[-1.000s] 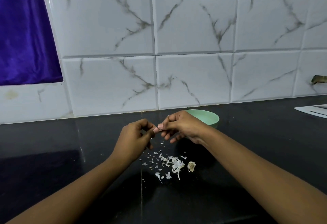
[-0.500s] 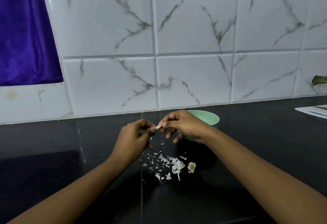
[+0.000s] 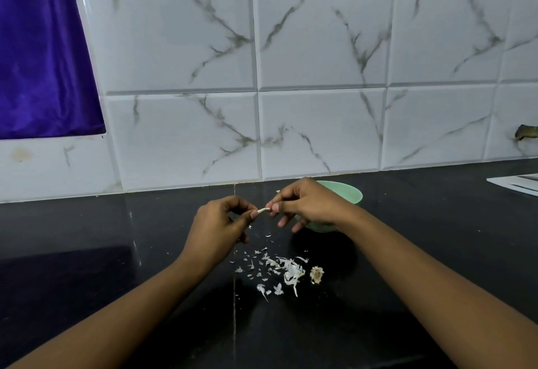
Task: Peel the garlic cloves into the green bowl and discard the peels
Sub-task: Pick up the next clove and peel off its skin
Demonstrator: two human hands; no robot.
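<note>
Grip: both hands pinch one clove point(image 3: 263, 210) between them, held in the air above the counter.
Left hand point(image 3: 217, 224): fingers curled, thumb and forefinger closed on the clove's left end; the back of the hand faces the camera.
Right hand point(image 3: 308, 204): thumb and forefinger nip the clove's right end; the other fingers hang loosely curled below and hold nothing that can be seen.
Clove: small and pale, lying roughly level between the two pinches; too small to tell whether skin is on it.
Bowl point(image 3: 350, 192): green, on the counter just behind the right hand, which covers most of it. Only the far right rim and a strip of the lower wall show; what lies inside is hidden.
Peels point(image 3: 289, 270): white flakes and strips scattered on the counter below the hands, thickest at the right of the scatter, thinner toward the left.
Root stub point(image 3: 316, 275): brownish and dry, just right of the peels, apart from the bowl.
Counter point(image 3: 116, 266): black and glossy, with a thin seam running front to back beside the peels.
Wall point(image 3: 320, 48): white marbled tiles behind the counter.
Cloth point(image 3: 43, 48): purple, hanging at upper left.
Sheet point(image 3: 516, 184): white and flat, at the counter's far right, cut off by the frame.
</note>
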